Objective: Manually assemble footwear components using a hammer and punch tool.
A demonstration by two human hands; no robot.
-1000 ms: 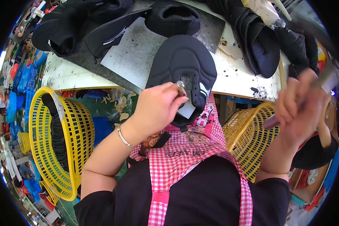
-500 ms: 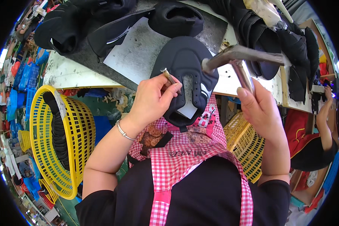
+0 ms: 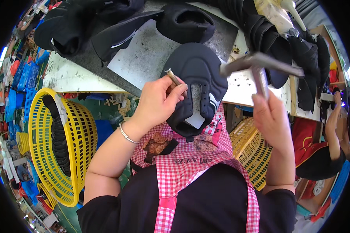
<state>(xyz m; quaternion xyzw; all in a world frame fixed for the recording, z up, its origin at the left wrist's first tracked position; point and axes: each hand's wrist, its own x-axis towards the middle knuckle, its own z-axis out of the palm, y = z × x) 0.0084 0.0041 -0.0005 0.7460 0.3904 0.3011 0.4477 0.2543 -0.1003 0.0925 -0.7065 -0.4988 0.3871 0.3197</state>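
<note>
A black shoe upper (image 3: 194, 58) with white stripes on its side lies at the table's front edge, its lace opening showing. My left hand (image 3: 157, 99) is closed around a short metal punch (image 3: 172, 76) held over the upper's left eyelet strip. The punch's lower tip is hidden behind my fingers. To the right, my right hand (image 3: 274, 120) grips the handle of a hammer (image 3: 259, 72). The hammer's head is raised beside the upper, apart from the punch, and slightly blurred.
A pale board (image 3: 144, 54) lies on the white table (image 3: 74, 75). More black uppers (image 3: 186, 25) are piled at the back and right. Yellow baskets (image 3: 85, 132) stand on both sides of me. A co-worker's arm (image 3: 332, 120) shows at far right.
The hammer and my right hand have moved a little to the right and nearer to me, away from the punch. My left hand and the punch stay almost in place.
</note>
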